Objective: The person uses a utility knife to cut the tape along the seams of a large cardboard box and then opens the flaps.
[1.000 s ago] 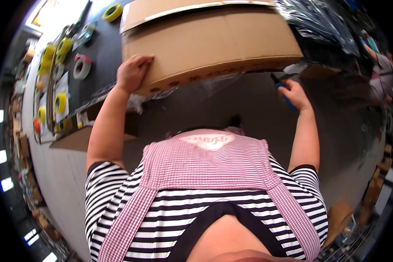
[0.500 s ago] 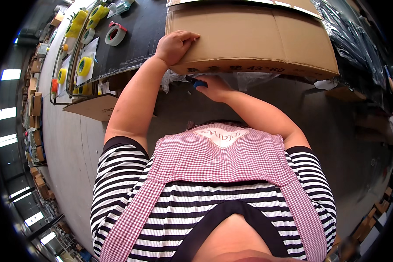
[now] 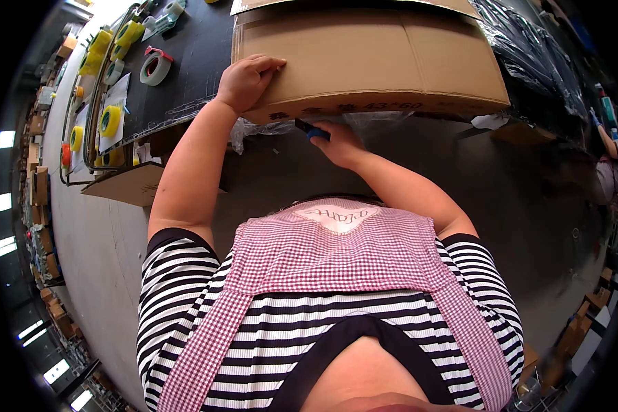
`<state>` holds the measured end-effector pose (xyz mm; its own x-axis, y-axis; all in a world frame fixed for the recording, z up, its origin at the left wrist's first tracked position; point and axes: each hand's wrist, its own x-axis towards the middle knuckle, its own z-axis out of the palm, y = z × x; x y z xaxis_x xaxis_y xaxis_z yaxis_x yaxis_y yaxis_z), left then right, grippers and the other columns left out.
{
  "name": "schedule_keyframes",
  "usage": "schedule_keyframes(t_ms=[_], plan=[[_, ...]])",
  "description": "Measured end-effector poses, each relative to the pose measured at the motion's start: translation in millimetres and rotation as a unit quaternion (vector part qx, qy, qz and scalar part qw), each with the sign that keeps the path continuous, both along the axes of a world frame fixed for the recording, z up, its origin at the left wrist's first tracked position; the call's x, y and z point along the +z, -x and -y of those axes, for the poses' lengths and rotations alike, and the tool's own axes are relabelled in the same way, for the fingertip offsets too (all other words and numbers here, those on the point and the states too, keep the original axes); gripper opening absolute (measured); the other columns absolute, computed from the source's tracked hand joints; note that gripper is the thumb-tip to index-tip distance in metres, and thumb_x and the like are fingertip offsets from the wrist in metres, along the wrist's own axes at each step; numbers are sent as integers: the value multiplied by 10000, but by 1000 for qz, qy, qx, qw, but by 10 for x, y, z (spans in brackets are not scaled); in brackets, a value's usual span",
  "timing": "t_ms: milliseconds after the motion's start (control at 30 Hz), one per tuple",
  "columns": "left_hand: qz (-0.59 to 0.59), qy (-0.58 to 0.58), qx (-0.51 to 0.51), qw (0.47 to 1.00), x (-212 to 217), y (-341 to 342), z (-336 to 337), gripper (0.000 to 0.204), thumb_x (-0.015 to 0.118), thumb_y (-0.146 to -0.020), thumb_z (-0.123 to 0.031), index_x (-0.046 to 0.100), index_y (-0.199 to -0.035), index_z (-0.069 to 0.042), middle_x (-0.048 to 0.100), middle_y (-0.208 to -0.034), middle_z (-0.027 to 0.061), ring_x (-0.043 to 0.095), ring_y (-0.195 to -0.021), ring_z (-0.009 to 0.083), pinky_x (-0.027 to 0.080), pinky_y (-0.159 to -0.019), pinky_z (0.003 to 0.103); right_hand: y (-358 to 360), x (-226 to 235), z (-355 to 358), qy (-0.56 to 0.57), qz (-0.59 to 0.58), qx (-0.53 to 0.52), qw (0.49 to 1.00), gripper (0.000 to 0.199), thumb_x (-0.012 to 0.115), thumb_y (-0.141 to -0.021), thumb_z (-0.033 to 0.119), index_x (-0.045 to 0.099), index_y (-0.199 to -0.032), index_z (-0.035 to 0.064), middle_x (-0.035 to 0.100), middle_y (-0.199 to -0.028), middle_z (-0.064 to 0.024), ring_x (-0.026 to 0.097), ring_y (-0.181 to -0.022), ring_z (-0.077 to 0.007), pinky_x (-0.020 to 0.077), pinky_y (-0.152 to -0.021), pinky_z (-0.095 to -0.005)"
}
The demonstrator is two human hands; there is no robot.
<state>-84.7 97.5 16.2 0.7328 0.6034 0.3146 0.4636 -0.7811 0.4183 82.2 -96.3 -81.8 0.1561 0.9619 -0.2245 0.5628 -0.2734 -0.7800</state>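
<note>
A large brown cardboard box (image 3: 364, 55) lies on the dark table, its near printed side reaching the table's front edge. My left hand (image 3: 246, 84) is closed over the box's near left corner, fingers curled on the top face. Just below the box's near edge, my right hand (image 3: 341, 143) is closed around a box cutter (image 3: 316, 132) with a blue handle and a dark front end. Its tip points up and left toward the box; whether a blade is out is too small to tell.
Left of the box, the black table (image 3: 192, 62) carries a tape roll with a red holder (image 3: 156, 67) and several yellow tape rolls (image 3: 110, 121). Dark plastic-wrapped goods (image 3: 529, 62) lie to the right. Clear plastic film (image 3: 378, 123) hangs below the box. Another person (image 3: 610, 161) is at far right.
The box and table have shifted left in view. My right hand with the box cutter has moved rightward along the box's near side. My left hand keeps its place on the box.
</note>
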Motion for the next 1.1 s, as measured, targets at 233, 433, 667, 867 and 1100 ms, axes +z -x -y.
schedule_keyframes(t_ms=[233,433,667,867,1100], plan=[[-7,11,-1,1000,26,-11,11,210,595,-953,-164,737,-1109,-159,724,-1042,45,681,-983,273,540,-860,358,-395,11,249,-18,-5,-44,999,415,721,-901,289,661,-1297,178,712,-1152,-148,679,-1005,-327,526,-875,-401],[-2,-4,-23,1000,-22,22,-50,218,603,-937,-133,736,-1110,-139,722,-1036,72,685,-968,284,539,-851,359,-812,53,493,-55,8,-57,997,425,736,-893,254,659,-1288,117,720,-1125,-157,691,-949,-311,534,-851,-380],[5,-11,-43,999,-35,3,-66,222,602,-931,-93,735,-1108,-110,719,-1028,97,693,-955,290,539,-838,351,-1315,-19,736,-38,-37,-97,994,403,731,-881,238,674,-1257,103,717,-1158,-150,692,-1051,-302,534,-897,-370],[-1,10,-38,999,-9,-12,-48,229,603,-926,-62,726,-1117,-86,714,-1013,113,693,-951,288,531,-846,339,-1726,34,950,-56,-70,-115,989,394,725,-887,189,667,-1256,65,723,-1102,-157,692,-1009,-257,530,-885,-348],[-6,10,-46,999,-3,-11,-64,218,587,-951,-69,722,-1122,-78,709,-995,123,690,-935,289,526,-842,339,-2285,21,1242,-38,-89,-185,978,418,738,-884,173,658,-1270,32,721,-1102,-120,674,-975,-214,522,-865,-341]])
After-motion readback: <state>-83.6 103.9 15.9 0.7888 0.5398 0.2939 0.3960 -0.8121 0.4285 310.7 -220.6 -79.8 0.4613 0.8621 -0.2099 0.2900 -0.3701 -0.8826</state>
